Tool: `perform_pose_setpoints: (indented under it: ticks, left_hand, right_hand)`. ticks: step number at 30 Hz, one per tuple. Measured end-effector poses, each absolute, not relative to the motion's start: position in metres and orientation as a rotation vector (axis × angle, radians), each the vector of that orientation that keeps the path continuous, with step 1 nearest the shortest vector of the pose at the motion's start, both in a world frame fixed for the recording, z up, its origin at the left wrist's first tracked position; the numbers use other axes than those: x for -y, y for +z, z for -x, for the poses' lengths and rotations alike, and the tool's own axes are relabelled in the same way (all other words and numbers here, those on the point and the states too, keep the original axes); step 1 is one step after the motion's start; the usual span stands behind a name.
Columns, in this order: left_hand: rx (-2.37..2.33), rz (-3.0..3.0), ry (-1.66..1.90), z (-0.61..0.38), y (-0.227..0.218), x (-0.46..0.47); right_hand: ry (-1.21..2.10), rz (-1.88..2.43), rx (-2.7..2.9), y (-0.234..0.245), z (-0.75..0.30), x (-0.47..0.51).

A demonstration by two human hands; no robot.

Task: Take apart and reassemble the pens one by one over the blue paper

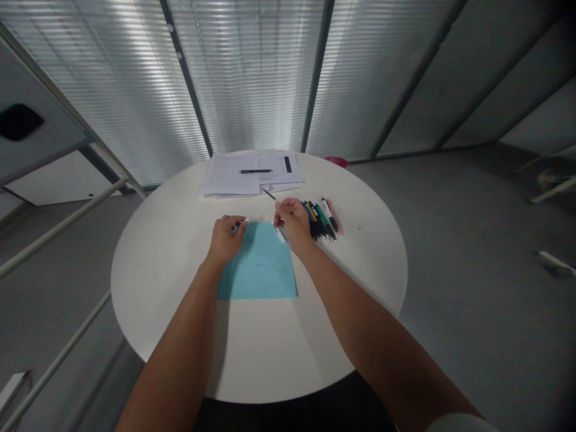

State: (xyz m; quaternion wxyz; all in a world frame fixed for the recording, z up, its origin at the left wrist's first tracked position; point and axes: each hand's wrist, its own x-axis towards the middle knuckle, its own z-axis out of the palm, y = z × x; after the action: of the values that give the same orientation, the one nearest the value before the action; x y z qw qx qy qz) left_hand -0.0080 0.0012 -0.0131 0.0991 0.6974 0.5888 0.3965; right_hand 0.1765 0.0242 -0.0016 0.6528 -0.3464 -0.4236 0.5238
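My left hand (227, 237) is closed over the upper left corner of a light-blue sheet (256, 270). Its fingers pinch a small white and dark piece (245, 221), perhaps part of a pen; most of it is hidden. Just right of it, my right hand (292, 221) pinches a thin, dark-tipped stick like a pen refill (269, 194), which points up and to the left. Beneath the right hand, a short white piece (281, 234) lies at the sheet's right edge; I cannot tell whether the hand touches it. Several pens (324, 221) lie side by side beyond the right hand.
White printed papers (229, 180) are stacked at the far edge of the round white table (153, 264), with a black pen (255, 171) on top. Something pink (336, 161) shows behind the table. A metal rail (63, 227) runs along the left; window blinds (252, 72) stand behind.
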Motion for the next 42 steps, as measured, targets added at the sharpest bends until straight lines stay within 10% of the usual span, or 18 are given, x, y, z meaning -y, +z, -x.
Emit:
perform_pose_setpoints:
  ticks: [42]
  left_hand:
    - [-1.393, -2.168, 1.107, 0.0034, -0.0151, 0.0026]
  right_hand:
    - [1.402, 0.837, 0.875, -0.0053, -0.1755, -0.0249]
